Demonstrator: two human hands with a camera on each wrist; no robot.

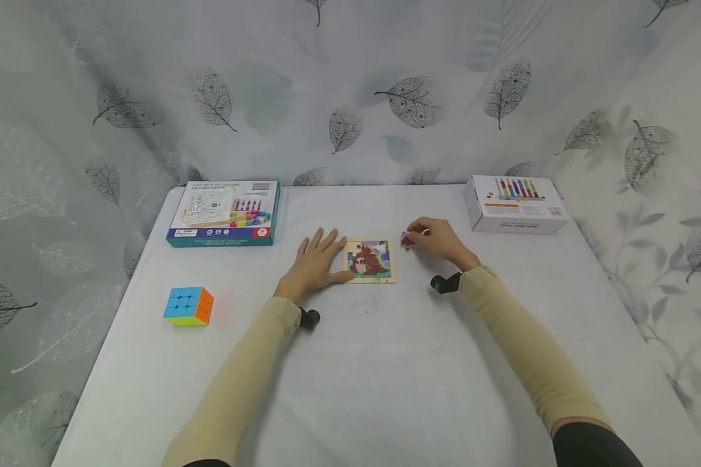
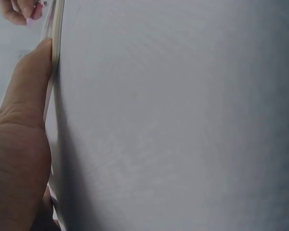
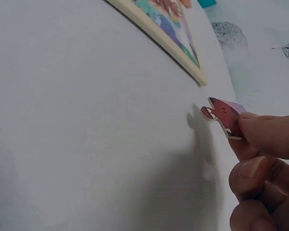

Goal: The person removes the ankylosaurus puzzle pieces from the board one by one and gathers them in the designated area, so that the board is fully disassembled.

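The puzzle piece (image 3: 224,115), red with a purple part, is between the thumb and forefinger of the right hand (image 1: 438,241), which pinch it by one edge; the other fingers of that hand are bent in below. The knobbed end of the piece points away from the fingertips, and its shadow lies apart from it. To the left of these fingertips, near but not touching them, lies the puzzle board (image 1: 374,280), flat, with a red-brown creature pictured inside its pale frame. The left hand (image 1: 312,266) is at the board's left side, grasping nothing: its fingers are spread and fairly straight, and the thumb reaches along the near left corner, its tip against the board's edge. A small black device (image 1: 309,318) sits below the left hand's wrist, and another is at the right one. Left of the left fingers and nearer the person is a cube (image 1: 188,306) with blue, orange and yellow-green faces. Beyond those fingers, to the left, lies a flat box (image 1: 222,214); beyond the right fingers, to the right, is a white box (image 1: 516,204). Under everything spreads a white tablecloth (image 1: 385,376)
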